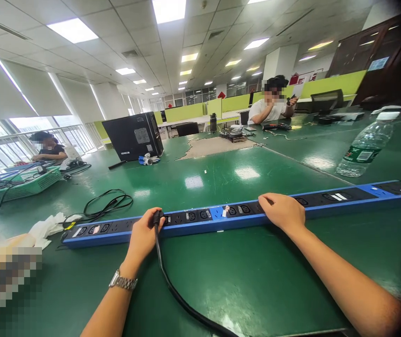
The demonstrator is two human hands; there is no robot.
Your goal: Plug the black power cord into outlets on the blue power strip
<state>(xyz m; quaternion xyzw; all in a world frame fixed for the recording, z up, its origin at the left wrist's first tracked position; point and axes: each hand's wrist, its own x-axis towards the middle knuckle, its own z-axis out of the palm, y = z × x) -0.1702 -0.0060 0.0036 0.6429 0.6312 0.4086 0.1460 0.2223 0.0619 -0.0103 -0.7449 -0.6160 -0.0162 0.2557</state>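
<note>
A long blue power strip with black socket panels lies across the green table in front of me. My left hand, with a metal watch at the wrist, is closed around a black power plug at the strip's left half. From that plug a thick black cable curves down toward the bottom edge. Whether the plug sits fully in a socket cannot be made out. My right hand rests curled on the strip right of its middle, fingers bent over the far side; its fingertips are partly hidden.
A water bottle stands at the right, behind the strip. Farther back are a black computer case, a glove and a circuit assembly. On the left are a coiled cable and a green basket. Two people sit beyond.
</note>
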